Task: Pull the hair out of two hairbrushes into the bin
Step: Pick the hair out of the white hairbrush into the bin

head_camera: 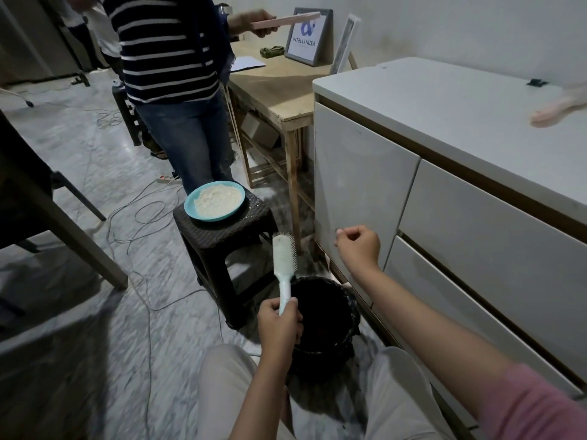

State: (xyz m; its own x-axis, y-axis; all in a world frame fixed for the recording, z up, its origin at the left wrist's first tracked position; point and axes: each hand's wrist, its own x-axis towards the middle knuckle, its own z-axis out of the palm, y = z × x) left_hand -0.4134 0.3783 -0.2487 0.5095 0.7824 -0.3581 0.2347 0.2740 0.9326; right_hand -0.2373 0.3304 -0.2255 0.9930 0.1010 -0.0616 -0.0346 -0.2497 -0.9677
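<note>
At the lower middle of the frame, the left hand (279, 325) is wrapped around the handle of a pale mint hairbrush (285, 258), which stands nearly upright with its bristles facing right. Just left of and above the brush, a dark woven stool (222, 236) carries a teal plate (215, 201) heaped with something pale and crumbly. Behind the stool, in the upper left of the frame, a person in a striped top (171, 46) stands beside a wooden worktop (279, 81) and holds a flat pink object. Directly right of the left hand, a black bin (327, 322) sits on the marble floor (95, 312) between the seated person's knees, against a white cabinet (444, 192). Above the bin, the right hand (359, 246) is raised with thumb and forefinger pressed together in a pinch and the other fingers curled; whether hair is held there is too fine to tell. At the far right edge, a blurred pink hairbrush (559, 106) lies on the cabinet top.
</note>
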